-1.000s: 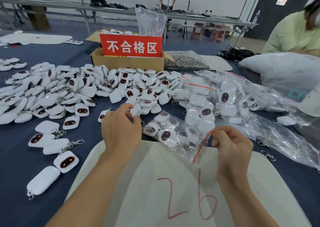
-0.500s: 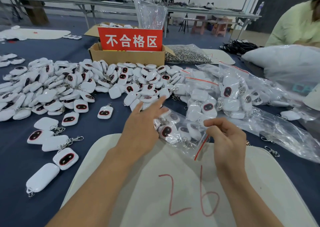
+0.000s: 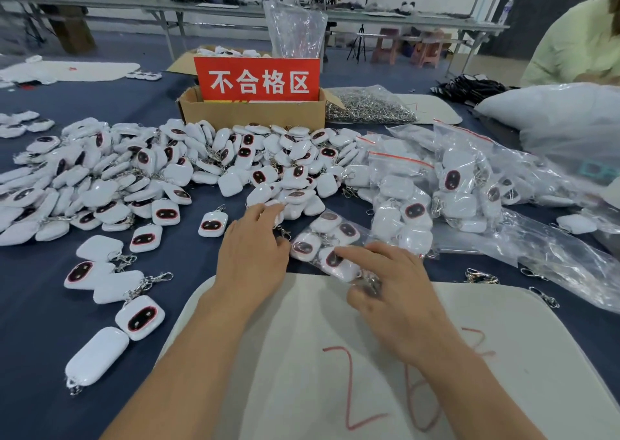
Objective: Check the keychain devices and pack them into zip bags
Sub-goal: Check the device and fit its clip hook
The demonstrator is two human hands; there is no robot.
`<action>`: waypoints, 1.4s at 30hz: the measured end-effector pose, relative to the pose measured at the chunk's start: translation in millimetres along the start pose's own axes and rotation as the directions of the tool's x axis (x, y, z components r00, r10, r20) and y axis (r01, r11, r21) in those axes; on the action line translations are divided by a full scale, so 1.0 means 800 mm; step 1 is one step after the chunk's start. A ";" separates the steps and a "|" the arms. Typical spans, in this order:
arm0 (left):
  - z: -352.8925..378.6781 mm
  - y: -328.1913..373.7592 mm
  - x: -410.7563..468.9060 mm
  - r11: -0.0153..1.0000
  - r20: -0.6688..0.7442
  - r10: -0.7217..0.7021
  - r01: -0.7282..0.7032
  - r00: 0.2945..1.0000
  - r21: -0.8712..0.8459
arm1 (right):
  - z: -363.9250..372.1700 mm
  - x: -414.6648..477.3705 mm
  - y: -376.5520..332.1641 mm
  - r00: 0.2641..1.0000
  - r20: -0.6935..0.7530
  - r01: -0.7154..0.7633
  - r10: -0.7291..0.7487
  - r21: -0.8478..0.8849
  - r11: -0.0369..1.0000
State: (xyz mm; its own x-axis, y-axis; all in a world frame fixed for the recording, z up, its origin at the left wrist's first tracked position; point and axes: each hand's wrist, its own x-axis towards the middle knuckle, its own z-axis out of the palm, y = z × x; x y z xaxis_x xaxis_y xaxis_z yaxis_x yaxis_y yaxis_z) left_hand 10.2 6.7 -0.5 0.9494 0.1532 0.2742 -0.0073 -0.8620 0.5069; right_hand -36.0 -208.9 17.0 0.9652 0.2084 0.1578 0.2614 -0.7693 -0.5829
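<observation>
Head view: left hand (image 3: 251, 251) fingers straight, touching device pile (image 3: 167, 178); right hand (image 3: 399, 295) fingers spread on zip bag (image 3: 323, 226); box (image 3: 251, 112) behind.

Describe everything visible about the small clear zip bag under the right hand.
The small clear plastic zip bag lies flat on the dark blue table cover, its near end reaching the white pad. It holds several white keychain devices, some showing dark oval faces. The right hand rests its fingers on it.

The right hand (image 3: 399, 298), fingers seemingly motion-blurred, hides the near end of the zip bag (image 3: 339, 230).
</observation>
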 end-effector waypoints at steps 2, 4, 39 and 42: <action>0.000 0.000 0.002 1.000 -0.016 -0.017 0.017 1.000 -0.015 | -0.003 0.002 0.002 1.000 -0.002 -0.010 0.010 0.018 1.000; 0.000 0.000 0.005 0.999 -0.022 -0.043 0.043 0.999 -0.013 | -0.007 0.002 0.002 1.000 -0.022 -0.001 0.003 0.046 0.999; -0.012 0.077 -0.027 0.649 0.113 -0.111 0.159 0.987 -0.744 | 0.012 0.040 -0.041 0.982 -0.053 -0.063 0.180 0.810 0.584; -0.012 0.074 -0.030 0.893 -0.023 -0.089 0.070 0.996 -0.446 | 0.006 0.036 -0.035 0.978 -0.031 -0.080 0.205 0.856 0.510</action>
State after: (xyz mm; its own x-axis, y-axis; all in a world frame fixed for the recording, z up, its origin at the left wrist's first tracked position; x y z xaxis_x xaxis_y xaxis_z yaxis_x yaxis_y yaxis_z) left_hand -16.3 -43.4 30.7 0.9390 0.2401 0.2464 -0.0804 -0.5433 0.8357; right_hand -15.8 -178.8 33.8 0.9979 0.0277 0.0594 0.0561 0.1078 -0.9926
